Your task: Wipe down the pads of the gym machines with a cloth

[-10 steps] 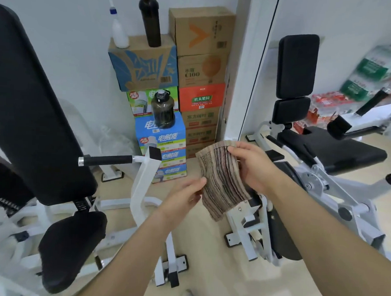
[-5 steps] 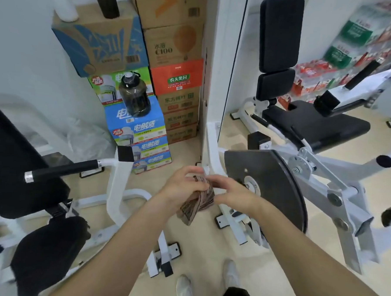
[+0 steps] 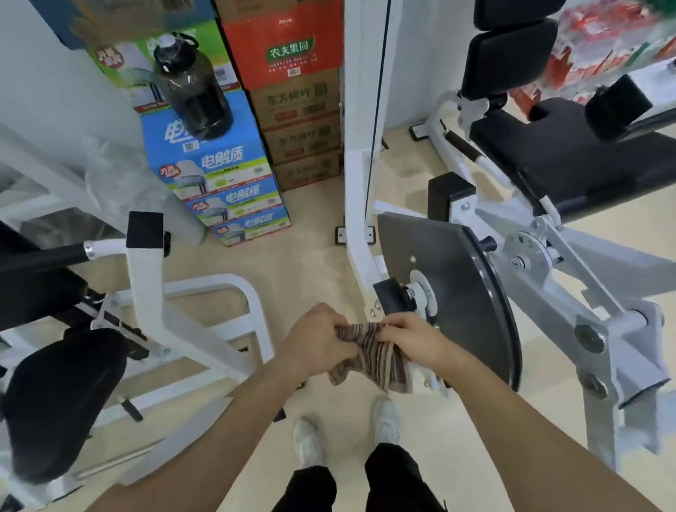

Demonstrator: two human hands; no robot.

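A brown striped cloth hangs bunched between both hands at waist height, above my feet. My left hand grips its left end, and my right hand pinches its upper right part. A black seat pad and black back pads belong to the white machine at the right. Another black seat pad and a large black back pad sit on the machine at the left. The cloth touches no pad.
A dark round plate on the right machine's pivot stands just beyond my right hand. A white upright post rises ahead. Stacked cartons with a dark water jug line the wall. Beige floor lies between the machines.
The view has tilted down towards my feet. The cloth, held up flat a second ago, has come down and is now gathered between both hands.
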